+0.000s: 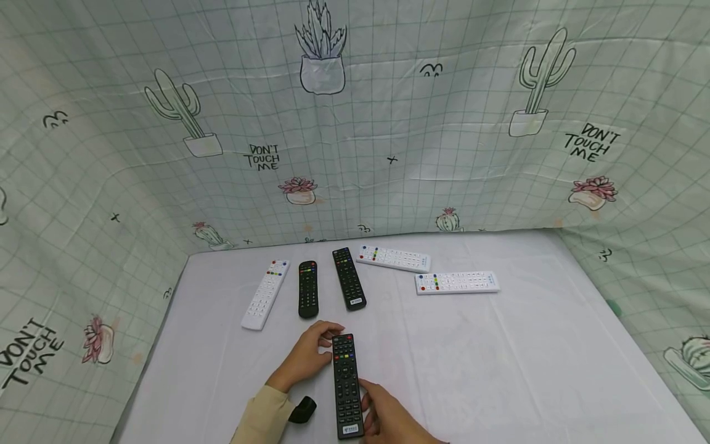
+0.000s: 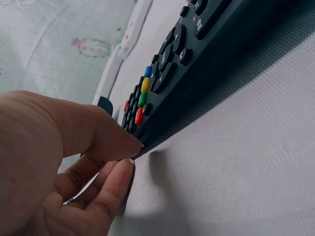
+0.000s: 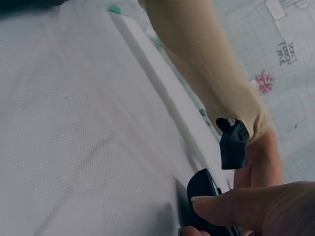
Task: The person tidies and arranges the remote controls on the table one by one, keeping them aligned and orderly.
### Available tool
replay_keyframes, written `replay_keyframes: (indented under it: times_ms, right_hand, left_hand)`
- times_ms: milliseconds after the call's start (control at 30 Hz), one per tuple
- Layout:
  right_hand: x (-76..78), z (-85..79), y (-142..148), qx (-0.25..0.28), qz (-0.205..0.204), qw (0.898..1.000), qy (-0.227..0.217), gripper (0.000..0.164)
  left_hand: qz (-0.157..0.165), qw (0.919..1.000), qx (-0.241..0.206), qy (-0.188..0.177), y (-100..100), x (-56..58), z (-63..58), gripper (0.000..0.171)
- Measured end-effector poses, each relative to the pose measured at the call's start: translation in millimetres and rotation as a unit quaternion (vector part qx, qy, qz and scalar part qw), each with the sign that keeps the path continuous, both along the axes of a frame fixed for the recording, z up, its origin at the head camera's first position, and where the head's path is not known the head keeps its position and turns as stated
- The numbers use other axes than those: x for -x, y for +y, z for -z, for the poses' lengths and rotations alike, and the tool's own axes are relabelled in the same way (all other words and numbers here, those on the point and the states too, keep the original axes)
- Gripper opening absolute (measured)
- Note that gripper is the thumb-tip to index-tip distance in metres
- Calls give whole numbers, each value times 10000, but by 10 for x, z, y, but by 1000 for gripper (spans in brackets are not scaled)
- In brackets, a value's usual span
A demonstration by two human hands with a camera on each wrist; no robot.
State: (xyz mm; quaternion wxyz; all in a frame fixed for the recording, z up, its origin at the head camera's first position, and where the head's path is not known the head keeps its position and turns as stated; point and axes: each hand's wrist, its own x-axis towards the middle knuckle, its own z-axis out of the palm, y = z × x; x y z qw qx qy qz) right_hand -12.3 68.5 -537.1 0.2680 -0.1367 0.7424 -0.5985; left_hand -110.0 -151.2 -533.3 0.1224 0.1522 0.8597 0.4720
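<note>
A long black remote control (image 1: 347, 388) with small colored buttons lies lengthwise between the two hands, its buttons facing up. My left hand (image 1: 308, 354) is at its far end, with bent fingers; in the left wrist view the thumb (image 2: 115, 137) and fingertips meet at the edge of the remote's end. On the near right side, my right hand (image 1: 391, 416) grips the remote, and its thumb (image 3: 221, 204) presses the rounded black edge in the right wrist view. Part of the right hand's fingers is hidden.
Farther back on the white-covered table (image 1: 499, 364) lie a white remote (image 1: 266, 295), a short black remote (image 1: 308, 290), a longer black remote (image 1: 349, 279) and two white remotes, one behind (image 1: 394, 259) and one in front (image 1: 457, 282). A cactus-print curtain (image 1: 388, 123) surrounds the table.
</note>
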Motion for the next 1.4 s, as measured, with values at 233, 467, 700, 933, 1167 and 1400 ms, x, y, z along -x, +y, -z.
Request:
replay_keyframes:
  times_ms: [233, 467, 700, 933, 1167, 1400]
  right_hand:
    - [10, 1, 110, 34, -115, 9999, 63, 88]
    - [98, -31, 337, -228, -83, 9994, 254, 79]
    - [227, -93, 603, -617, 441, 9900, 1191, 75]
    - [372, -130, 860, -981, 1081, 9774, 1528, 71]
    - [537, -177, 1118, -1383, 1744, 9630, 1519, 68]
    - [706, -202, 1349, -1719, 2093, 9465, 1754, 65]
  left_hand:
    - [-53, 10000, -10, 15, -5, -1, -9, 54]
    - [-306, 9992, 84, 254, 41, 3, -80, 46]
    - [-281, 9991, -156, 276, 164, 71, -202, 38]
    - [-92, 9990, -341, 276, 325, 139, -287, 39]
    - [130, 9977, -529, 404, 503, 201, -307, 40]
    - [134, 9963, -736, 422, 680, 270, -331, 41]
